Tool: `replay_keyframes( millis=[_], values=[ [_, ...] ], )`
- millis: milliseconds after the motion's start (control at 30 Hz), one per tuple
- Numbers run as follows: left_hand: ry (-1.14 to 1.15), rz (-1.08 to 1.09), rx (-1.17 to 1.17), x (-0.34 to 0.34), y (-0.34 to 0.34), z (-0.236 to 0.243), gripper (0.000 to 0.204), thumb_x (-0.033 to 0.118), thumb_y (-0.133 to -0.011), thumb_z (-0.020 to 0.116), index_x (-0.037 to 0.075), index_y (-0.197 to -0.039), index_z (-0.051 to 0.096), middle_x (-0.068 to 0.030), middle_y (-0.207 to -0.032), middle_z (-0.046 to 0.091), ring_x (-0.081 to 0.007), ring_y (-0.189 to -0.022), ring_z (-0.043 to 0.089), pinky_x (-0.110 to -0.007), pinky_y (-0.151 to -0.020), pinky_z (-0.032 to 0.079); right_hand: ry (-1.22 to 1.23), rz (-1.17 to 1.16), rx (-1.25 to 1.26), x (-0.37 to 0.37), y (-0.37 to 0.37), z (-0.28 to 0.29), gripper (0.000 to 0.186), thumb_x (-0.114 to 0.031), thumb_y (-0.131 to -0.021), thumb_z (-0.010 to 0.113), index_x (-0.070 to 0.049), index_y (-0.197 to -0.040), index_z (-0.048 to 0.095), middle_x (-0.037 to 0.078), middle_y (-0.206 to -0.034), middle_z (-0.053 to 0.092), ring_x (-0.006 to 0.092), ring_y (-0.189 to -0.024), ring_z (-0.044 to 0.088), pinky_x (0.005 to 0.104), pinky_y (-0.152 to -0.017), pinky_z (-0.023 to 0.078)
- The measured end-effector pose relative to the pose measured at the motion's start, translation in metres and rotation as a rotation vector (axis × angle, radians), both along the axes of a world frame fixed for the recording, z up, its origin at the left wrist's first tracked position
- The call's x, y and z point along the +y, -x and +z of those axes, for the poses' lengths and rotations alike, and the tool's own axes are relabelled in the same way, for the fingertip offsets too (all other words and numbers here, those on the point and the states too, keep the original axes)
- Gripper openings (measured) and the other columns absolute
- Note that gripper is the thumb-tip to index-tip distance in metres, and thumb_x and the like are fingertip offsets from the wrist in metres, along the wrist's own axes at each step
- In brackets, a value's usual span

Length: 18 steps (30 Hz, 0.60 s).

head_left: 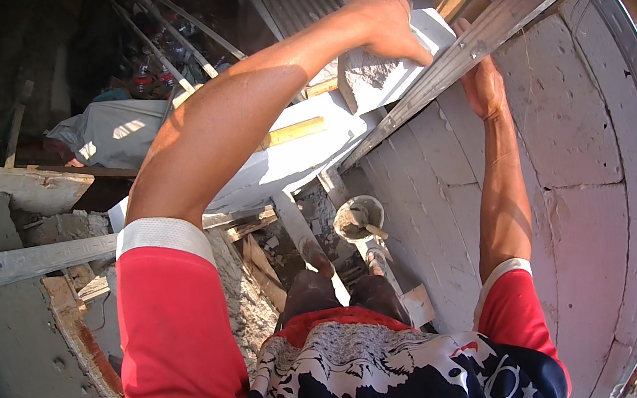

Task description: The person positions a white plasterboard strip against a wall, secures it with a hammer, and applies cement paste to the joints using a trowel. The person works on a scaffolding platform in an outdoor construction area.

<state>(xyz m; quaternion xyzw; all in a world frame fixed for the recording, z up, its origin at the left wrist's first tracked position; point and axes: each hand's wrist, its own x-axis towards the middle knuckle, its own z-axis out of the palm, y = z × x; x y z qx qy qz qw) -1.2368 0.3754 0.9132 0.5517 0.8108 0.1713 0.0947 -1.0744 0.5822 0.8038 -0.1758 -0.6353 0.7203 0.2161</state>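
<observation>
My left hand [386, 31] grips a white block [423, 42] with rough grey mortar [369, 75] on its side. The block sits tilted above a white block ledge [289, 162]. My right hand [483, 84] is raised at the long metal rail [519, 4] just right of the block, its fingers partly hidden there; I cannot tell whether they hold the rail or the block. Pieces of yellowish wood [293, 132] lie on the ledge under my left arm.
A block wall [558, 108] rises at right. A bucket with a trowel [358, 218] stands below, beside my feet on narrow boards [288, 211]. Another metal bar [34, 262] crosses at left, with rough timber [67, 324]. Poles, a pale sheet [113, 130] and clutter lie beyond.
</observation>
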Motion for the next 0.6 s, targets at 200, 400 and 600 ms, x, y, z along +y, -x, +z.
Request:
replay_keyframes(
  millis=[200, 400, 600],
  values=[
    [0.030, 0.008, -0.093, -0.001, -0.009, 0.010, 0.088, 0.052, -0.063, 0.078, -0.013, -0.121, 0.068, -0.0277, -0.109, 0.074, -0.0364, -0.102, 0.073, -0.038, -0.089, 0.058, 0.009, 0.005, -0.053, 0.014, -0.004, -0.003, 0.091, -0.069, -0.101, 0.043, -0.005, -0.163, 0.027, 0.015, -0.170, 0.025, 0.0275, -0.157, 0.022, 0.0462, -0.129, 0.015],
    [0.023, 0.050, -0.024, 0.007, -0.010, -0.007, 0.086, 0.051, -0.066, 0.079, -0.008, -0.126, 0.066, -0.0268, -0.109, 0.074, -0.0357, -0.104, 0.073, -0.038, -0.092, 0.057, -0.086, 0.035, -0.101, 0.002, -0.004, 0.015, 0.087, -0.064, -0.106, 0.035, 0.000, -0.163, 0.021, 0.021, -0.168, 0.025, 0.0356, -0.156, 0.024, 0.0524, -0.127, 0.022],
    [0.110, 0.065, -0.061, 0.011, -0.015, -0.011, 0.090, 0.056, -0.064, 0.078, -0.009, -0.126, 0.065, -0.0269, -0.119, 0.071, -0.0360, -0.112, 0.070, -0.038, -0.095, 0.056, -0.084, 0.039, -0.120, -0.006, -0.008, 0.023, 0.089, -0.068, -0.106, 0.030, 0.000, -0.161, 0.026, 0.025, -0.163, 0.033, 0.0383, -0.149, 0.036, 0.0516, -0.124, 0.028]
  ],
)
